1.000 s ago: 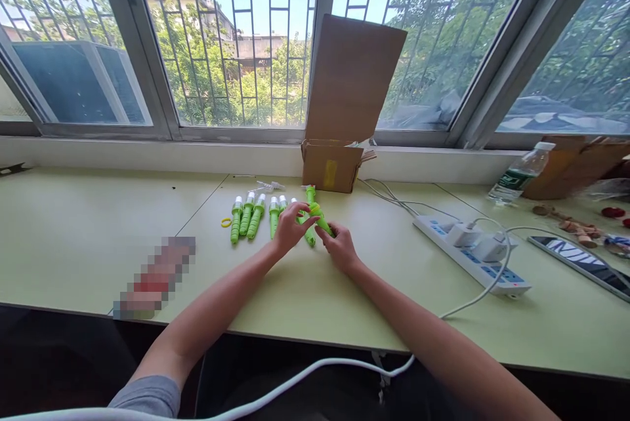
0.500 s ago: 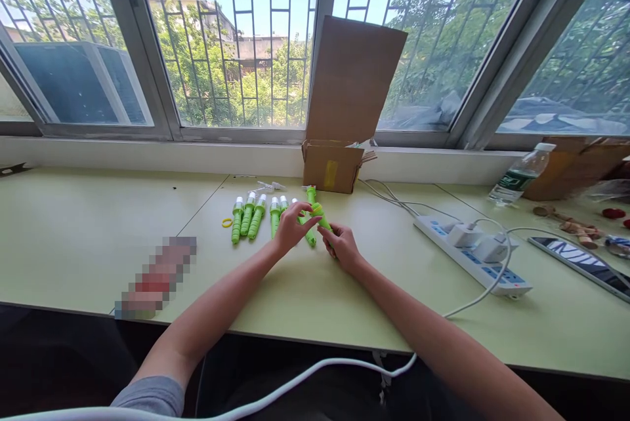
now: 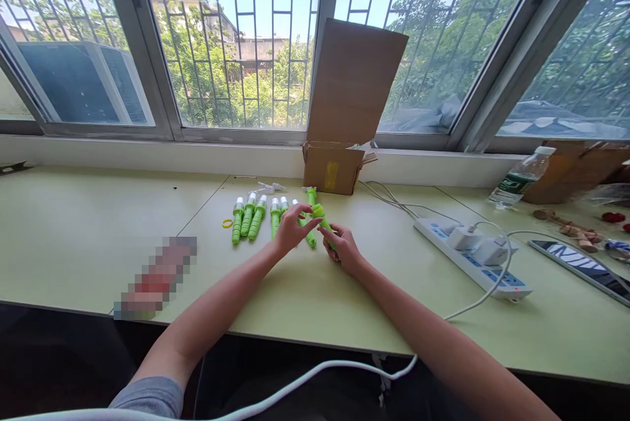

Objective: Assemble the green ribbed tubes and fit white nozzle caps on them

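My right hand [image 3: 342, 248] is closed round a bright green ribbed plastic piece [image 3: 319, 213] and holds it just above the pale green table [image 3: 79, 237]. My left hand [image 3: 290, 227] is beside it, fingers spread, with its fingertips touching the top of that piece. To the left a row of several green pieces with white caps [image 3: 249, 216] lies on the table. A small yellow ring [image 3: 226, 222] lies at the left end of the row. Another green piece [image 3: 310, 237] lies under my hands.
An open cardboard box [image 3: 331, 167] stands against the window sill behind my hands. A white power strip [image 3: 472, 257] with plugged chargers and cables lies to the right, then a phone [image 3: 583, 268], a water bottle [image 3: 519, 176] and small wooden items [image 3: 566, 227]. A blurred patch [image 3: 156, 277] sits near the table's front edge.
My left hand's fingers have lifted and spread more over the top of the green piece. My right hand has shifted slightly while keeping its hold.
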The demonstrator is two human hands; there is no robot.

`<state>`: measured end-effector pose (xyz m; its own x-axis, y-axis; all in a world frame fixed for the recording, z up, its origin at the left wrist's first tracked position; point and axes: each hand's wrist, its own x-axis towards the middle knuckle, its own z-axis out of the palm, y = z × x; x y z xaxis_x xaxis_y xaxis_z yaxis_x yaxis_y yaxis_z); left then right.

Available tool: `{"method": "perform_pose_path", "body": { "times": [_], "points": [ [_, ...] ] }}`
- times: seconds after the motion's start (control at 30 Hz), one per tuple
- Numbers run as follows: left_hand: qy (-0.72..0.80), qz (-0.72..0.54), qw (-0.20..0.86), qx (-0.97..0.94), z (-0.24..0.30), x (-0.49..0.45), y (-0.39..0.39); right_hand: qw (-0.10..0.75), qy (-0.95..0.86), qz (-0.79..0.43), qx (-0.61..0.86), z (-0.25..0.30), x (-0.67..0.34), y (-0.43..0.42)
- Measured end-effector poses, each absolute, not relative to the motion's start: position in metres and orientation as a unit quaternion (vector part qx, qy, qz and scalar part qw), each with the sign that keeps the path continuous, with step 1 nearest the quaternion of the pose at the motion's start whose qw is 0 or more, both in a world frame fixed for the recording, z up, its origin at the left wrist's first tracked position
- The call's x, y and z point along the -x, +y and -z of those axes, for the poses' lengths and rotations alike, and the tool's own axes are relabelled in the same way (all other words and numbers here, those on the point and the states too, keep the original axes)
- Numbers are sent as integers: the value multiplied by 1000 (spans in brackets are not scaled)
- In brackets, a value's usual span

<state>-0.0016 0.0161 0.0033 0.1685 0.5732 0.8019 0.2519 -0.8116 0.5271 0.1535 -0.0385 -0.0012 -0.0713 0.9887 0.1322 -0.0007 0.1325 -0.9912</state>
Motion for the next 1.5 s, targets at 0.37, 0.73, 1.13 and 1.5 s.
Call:
{"method": "perform_pose_path", "body": {
  "times": [0.37, 0.73, 1.13, 1.5],
  "points": [
    [277, -586, 135, -749, -1, 2, 18, 525, -526, -496, 448, 1, -151, -38],
    [274, -568, 148, -762, -1, 3, 18, 528, -534, -485, 449, 3, -153, -36],
    [265, -599, 208, -726, 1, -5, 15, 510, -533, -518, 434, 9, -156, -31],
    [269, -615, 180, -720, 1, -3, 15, 506, -649, -319, 470, 6, -152, -33]
  ]
}}
